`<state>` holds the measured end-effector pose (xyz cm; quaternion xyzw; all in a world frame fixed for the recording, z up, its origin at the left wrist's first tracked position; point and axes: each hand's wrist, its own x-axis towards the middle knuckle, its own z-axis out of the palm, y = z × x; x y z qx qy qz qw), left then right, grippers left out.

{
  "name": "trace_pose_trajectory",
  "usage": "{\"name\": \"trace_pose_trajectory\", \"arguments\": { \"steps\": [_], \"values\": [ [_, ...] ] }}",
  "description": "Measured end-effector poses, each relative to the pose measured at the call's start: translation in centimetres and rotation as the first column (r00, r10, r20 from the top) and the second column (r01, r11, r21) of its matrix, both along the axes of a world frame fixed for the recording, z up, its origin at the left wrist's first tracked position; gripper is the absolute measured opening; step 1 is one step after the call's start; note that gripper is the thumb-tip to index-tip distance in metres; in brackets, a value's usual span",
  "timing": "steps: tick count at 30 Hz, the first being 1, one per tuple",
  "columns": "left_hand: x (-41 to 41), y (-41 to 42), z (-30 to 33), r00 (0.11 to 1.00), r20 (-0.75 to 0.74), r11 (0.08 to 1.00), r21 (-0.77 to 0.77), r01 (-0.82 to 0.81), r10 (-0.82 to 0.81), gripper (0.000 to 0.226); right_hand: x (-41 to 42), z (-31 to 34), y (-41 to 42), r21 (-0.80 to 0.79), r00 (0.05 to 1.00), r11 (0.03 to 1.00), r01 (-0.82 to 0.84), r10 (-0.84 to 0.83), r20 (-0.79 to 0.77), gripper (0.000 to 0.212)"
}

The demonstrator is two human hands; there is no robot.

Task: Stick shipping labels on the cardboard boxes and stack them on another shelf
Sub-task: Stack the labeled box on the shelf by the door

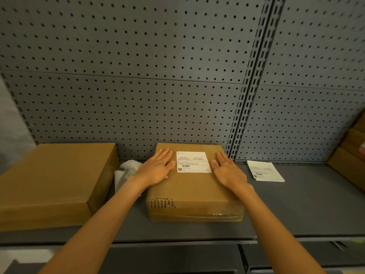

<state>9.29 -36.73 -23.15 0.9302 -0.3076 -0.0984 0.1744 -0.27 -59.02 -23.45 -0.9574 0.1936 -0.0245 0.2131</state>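
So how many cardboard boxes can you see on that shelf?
3 at least: a labelled box under both hands, a plain box to its left, and a partly cut-off box at the right edge, where more may sit out of view.

Your box [194, 186] sits mid-shelf [296, 210], back against pegboard [138, 95]. Label [193, 162] on box top, toward rear. Your left hand [158, 167] flat left of label, right hand [227, 171] flat right of it. Second box [53, 180] at left; crumpled backing paper [126, 171] between boxes. Label stack [264, 171] right of your box; more boxes [353, 155] far right.
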Motion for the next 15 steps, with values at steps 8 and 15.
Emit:
{"name": "trace_pose_trajectory", "arguments": {
  "steps": [8,15],
  "values": [
    [-3.7,2.1,0.1,0.887,-0.412,0.825,-0.413,-0.386,0.209,0.07,-5.5,-0.4,-1.9,0.762,0.962,0.636,0.127,-0.266,0.061,0.068],
    [-6.6,4.2,-2.8,0.646,-0.758,0.628,-0.461,-0.627,0.089,0.076,-8.8,-1.4,0.0,0.921,0.947,0.373,0.113,-0.32,0.013,0.033]
  ]
}}
